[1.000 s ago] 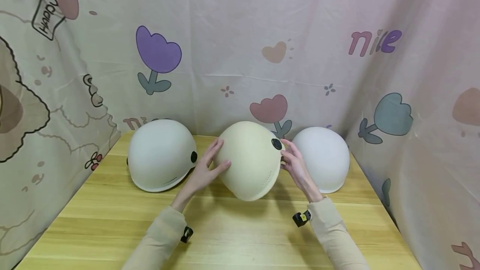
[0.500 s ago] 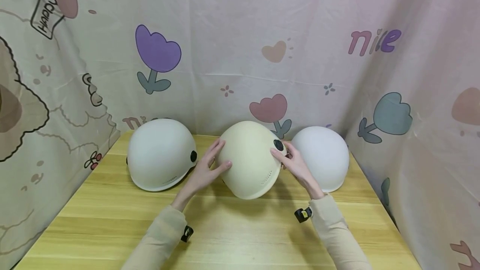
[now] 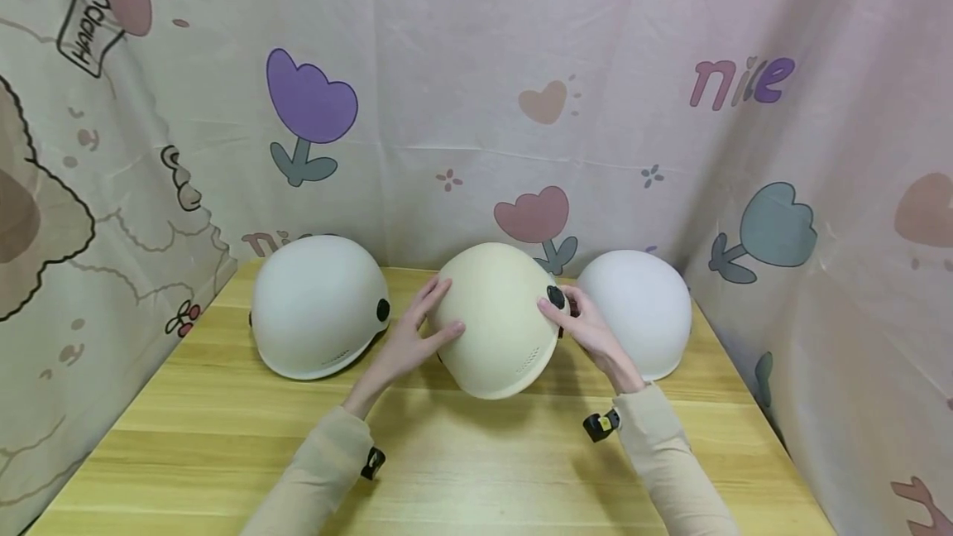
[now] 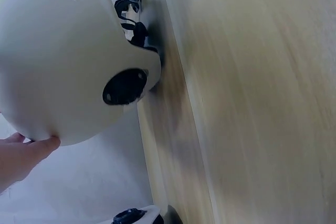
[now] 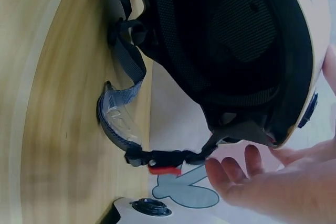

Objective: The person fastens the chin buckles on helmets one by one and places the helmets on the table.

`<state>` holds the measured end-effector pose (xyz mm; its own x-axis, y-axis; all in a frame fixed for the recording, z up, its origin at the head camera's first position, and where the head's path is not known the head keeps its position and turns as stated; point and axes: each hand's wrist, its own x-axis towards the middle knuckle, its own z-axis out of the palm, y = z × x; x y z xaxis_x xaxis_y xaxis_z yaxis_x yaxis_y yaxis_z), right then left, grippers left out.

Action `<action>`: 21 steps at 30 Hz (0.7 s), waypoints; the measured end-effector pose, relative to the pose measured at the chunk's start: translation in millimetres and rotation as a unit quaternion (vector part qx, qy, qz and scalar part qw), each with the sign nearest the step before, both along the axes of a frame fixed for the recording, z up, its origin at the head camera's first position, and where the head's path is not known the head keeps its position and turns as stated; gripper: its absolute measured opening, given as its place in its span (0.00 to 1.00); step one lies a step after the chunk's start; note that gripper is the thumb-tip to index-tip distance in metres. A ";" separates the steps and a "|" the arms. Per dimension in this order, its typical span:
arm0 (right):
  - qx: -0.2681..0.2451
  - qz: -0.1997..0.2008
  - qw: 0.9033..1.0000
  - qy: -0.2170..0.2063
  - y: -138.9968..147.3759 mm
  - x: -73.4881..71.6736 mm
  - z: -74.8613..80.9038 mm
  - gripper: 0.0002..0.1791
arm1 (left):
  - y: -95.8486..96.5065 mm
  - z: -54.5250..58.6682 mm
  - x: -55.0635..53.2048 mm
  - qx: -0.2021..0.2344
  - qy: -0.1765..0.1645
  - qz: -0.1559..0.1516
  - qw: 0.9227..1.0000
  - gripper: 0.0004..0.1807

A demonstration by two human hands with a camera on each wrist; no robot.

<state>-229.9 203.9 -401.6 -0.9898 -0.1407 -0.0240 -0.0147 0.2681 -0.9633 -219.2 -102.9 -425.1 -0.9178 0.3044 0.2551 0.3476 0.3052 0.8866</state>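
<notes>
A cream helmet (image 3: 495, 321) is tilted over the middle of the table, held between two hands. The left hand (image 3: 409, 342) grips its left side, thumb on the front of the shell and fingers farther up. By the black round cap (image 3: 556, 297) on the right side, the right hand (image 3: 588, 325) pinches the rim, thumb outside and fingers curled beneath. The right wrist view shows the dark lining (image 5: 231, 35) and a hanging chin strap (image 5: 128, 66) with a red-tabbed buckle (image 5: 165, 163); the right fingertips (image 5: 215, 174) are right at the strap's end.
White helmets stand at either side, one at the left (image 3: 320, 304) and one at the right (image 3: 636, 313), partly behind the right hand. The wooden table (image 3: 476, 470) reaches back to a patterned curtain (image 3: 447, 89).
The right thumb has come down from beside the helmet's edge onto the shell by the black cap. The helmet has turned slightly, its cap a little lower and farther right. The left hand stays put.
</notes>
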 end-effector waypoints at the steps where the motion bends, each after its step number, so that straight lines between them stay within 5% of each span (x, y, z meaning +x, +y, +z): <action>1: -0.002 0.007 1.000 0.000 -0.1 0.4 -0.4 0.32 | 0.2 0.4 0.1 -0.003 -0.002 0.004 1.000 0.42; 8: -0.036 0.029 0.999 0.011 -2.8 3.0 -3.5 0.40 | -0.3 0.6 0.8 -0.019 0.000 0.016 1.000 0.42; 17: 0.013 0.078 0.994 0.070 -1.9 4.0 -10.9 0.51 | -1.2 -2.7 1.6 -0.005 0.011 -0.001 1.000 0.41; 21: -0.008 0.100 0.992 0.071 -0.1 1.9 -14.5 0.55 | -1.9 -2.5 2.5 -0.002 0.010 -0.003 1.000 0.41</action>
